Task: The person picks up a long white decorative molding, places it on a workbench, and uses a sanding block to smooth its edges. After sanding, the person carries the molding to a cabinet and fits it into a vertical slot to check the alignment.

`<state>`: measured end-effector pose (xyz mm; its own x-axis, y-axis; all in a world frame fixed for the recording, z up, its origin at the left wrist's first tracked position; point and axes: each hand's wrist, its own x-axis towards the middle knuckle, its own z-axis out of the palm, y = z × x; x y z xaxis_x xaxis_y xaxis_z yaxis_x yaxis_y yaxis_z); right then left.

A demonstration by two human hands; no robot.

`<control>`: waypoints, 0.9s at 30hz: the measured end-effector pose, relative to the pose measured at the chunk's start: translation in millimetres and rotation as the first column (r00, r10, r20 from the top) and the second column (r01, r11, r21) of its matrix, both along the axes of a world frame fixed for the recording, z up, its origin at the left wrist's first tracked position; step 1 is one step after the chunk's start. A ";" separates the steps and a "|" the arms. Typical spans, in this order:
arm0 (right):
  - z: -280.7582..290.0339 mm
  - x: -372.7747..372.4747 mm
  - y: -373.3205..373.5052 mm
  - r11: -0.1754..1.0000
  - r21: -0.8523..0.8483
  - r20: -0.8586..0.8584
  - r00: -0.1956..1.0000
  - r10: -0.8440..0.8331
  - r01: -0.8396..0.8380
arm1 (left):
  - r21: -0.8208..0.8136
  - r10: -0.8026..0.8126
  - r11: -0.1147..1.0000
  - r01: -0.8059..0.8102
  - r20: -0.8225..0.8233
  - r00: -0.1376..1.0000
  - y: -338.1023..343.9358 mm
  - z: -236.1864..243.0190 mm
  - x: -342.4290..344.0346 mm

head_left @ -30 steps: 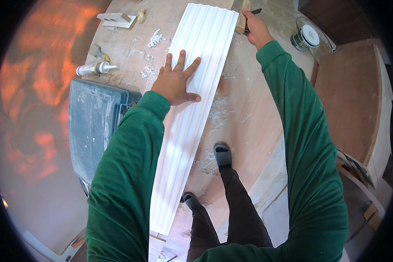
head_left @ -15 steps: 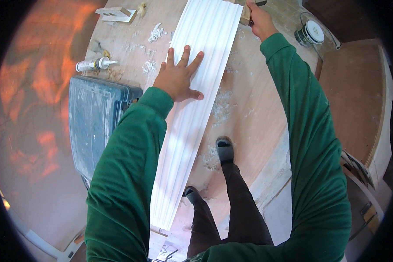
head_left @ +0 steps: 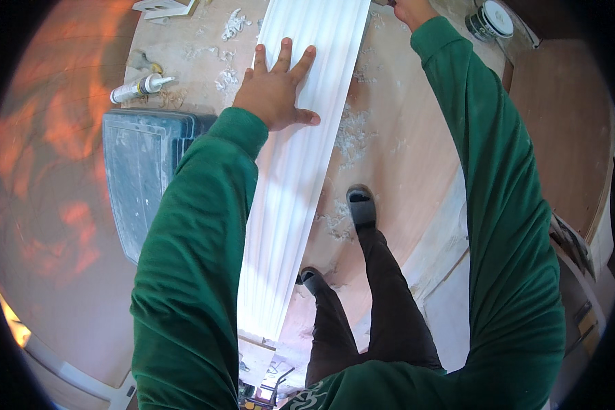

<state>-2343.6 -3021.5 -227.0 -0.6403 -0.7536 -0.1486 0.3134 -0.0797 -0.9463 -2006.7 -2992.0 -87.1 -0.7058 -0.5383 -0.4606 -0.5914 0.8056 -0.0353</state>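
A long white ribbed panel [head_left: 287,198] runs from the far edge of the picture down toward my body. My left hand [head_left: 275,94] lies flat on it near its left edge, fingers spread. Cut off by the top edge of the picture, my right hand [head_left: 414,11] has its fingers curled at the panel's far right side. Only a sliver of the wooden-handled tool in it shows, so its kind cannot be made out.
Left of the panel are a blue-grey plastic case [head_left: 138,167], a sealant cartridge [head_left: 142,89] and a white piece with holes [head_left: 164,8]. White shavings [head_left: 352,133] litter the wooden surface. A lidded bucket [head_left: 490,22] stands far right. My feet [head_left: 362,207] are right of the panel.
The whole view has shifted, so the panel and both hands sit higher in the picture. My right hand and its tool are now mostly out of frame. My left hand stays spread on the panel.
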 end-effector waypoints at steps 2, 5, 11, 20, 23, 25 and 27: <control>-3.7 -14.0 7.1 0.999 -0.047 -0.018 1.000 -0.003 0.002 | 0.007 -0.015 1.000 0.016 -0.025 1.000 0.4 -3.5 -6.4; 2.7 2.9 6.0 1.000 -0.012 0.052 0.999 -0.017 0.018 | -0.013 -0.019 1.000 0.019 -0.014 1.000 -1.6 -5.4 0.7; 1.2 7.0 14.5 0.997 -0.008 -0.001 0.997 -0.078 0.078 | -0.012 -0.036 0.999 0.036 -0.025 0.999 -0.3 -8.6 -5.9; -16.5 10.4 46.5 0.916 0.350 -0.900 0.343 0.270 0.197 | -0.040 -0.075 0.997 0.073 -0.079 0.994 -0.9 -15.4 -10.2; 11.0 64.3 54.6 0.966 0.258 -0.135 0.991 0.018 0.017 | -0.058 -0.053 0.997 0.051 -0.035 0.998 -3.0 -12.3 4.4; 17.1 78.9 66.5 0.989 0.141 -0.039 0.998 -0.046 0.051 | -0.069 -0.063 0.996 0.060 -0.042 0.997 -2.1 -13.6 1.6; 23.7 93.3 77.4 0.996 0.061 0.041 0.997 -0.071 0.068 | -0.091 -0.081 0.993 0.075 -0.055 0.995 -2.7 -16.9 1.6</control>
